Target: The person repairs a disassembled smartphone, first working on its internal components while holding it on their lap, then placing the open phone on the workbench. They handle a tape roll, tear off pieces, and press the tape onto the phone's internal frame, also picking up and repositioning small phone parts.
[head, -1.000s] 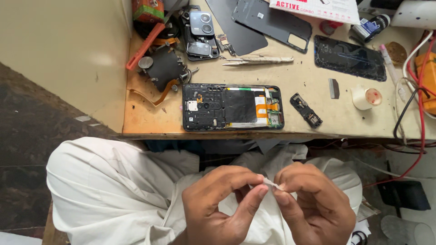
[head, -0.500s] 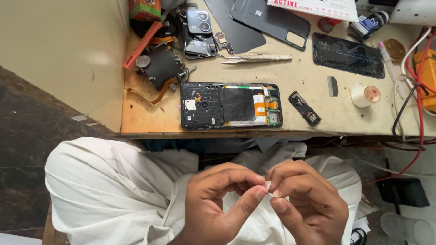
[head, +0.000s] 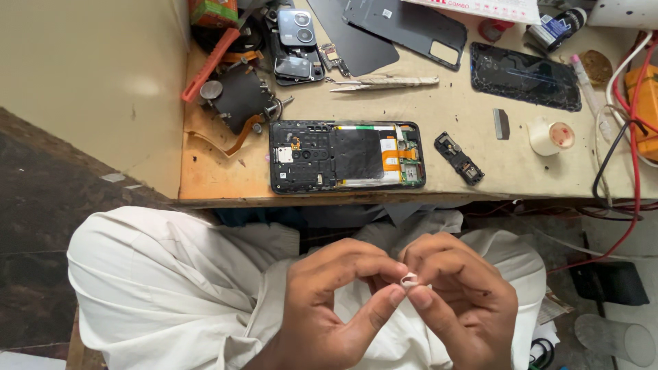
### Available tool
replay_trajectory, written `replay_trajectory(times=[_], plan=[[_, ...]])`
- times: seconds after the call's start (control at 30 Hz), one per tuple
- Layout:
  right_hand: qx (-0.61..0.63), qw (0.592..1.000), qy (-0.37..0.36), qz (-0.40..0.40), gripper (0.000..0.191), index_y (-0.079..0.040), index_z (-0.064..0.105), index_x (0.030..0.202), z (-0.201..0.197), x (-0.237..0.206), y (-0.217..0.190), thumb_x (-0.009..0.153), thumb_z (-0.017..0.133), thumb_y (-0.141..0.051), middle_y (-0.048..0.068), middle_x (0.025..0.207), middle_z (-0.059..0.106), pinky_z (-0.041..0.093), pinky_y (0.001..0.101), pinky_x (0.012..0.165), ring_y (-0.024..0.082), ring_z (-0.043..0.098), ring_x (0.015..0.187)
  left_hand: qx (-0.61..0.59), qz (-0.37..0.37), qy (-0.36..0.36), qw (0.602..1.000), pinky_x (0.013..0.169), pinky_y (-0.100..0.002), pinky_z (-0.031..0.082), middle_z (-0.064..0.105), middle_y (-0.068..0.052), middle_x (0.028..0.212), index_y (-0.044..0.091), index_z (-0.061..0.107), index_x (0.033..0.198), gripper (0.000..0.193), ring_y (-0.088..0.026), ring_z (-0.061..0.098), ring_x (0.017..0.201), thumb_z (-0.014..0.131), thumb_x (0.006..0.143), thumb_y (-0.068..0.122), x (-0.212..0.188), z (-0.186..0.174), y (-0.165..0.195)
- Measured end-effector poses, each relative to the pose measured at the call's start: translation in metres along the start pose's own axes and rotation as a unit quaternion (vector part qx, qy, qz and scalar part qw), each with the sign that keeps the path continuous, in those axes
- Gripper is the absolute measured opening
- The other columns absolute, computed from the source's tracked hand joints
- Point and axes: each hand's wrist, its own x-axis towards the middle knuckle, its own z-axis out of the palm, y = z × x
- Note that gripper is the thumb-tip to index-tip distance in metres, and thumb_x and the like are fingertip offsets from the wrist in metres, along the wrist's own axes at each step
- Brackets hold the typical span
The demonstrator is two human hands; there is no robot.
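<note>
My left hand (head: 336, 301) pinches a small white scrap (head: 409, 279) at its fingertips above my lap, and my right hand (head: 459, 298) grips the same scrap from the other side. Beyond them, the opened phone (head: 346, 155) lies on the wooden bench (head: 219, 175).

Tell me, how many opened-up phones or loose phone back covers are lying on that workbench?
3: the opened phone at the bench's front edge; a dark back cover at the back; a rear shell with camera block near the left clutter. More may be hidden in that pile.
</note>
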Motion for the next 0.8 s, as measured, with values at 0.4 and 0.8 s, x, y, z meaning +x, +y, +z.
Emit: replay_trajectory(times=[0.4, 0.8], plan=[[-0.041, 0.998, 0.043, 0.029, 0.019, 0.001, 0.062, 0.098, 0.0, 0.001, 0.012, 0.087, 0.074, 0.012, 0.012, 0.103, 0.064, 0.051, 0.0234, 0.086, 0.013, 0.062, 0.095, -0.08, -0.074, 0.037, 0.993, 0.074, -0.026, 0.056, 0.078, -0.012, 0.096, -0.001, 0.079, 0.099, 0.008, -0.015, 0.072, 0.084, 0.076, 0.093, 0.003, -0.007, 0.006, -0.023], [-0.219, 0.956, 0.187, -0.055, 0.017, 0.006, 0.069, 0.1, 0.021, 0.008, 0.007, 0.085, 0.076, 0.012, 0.012, 0.103, 0.069, 0.054, 0.0227, 0.077, 0.013, 0.067, 0.092, -0.009, -0.06, 0.003, 0.998, 0.085, -0.028, 0.058, 0.073, -0.014, 0.122, 0.001, 0.069, 0.131, 0.037, -0.018, 0.07, 0.098, 0.071, 0.094, 0.002, -0.01, 0.018, -0.026]])
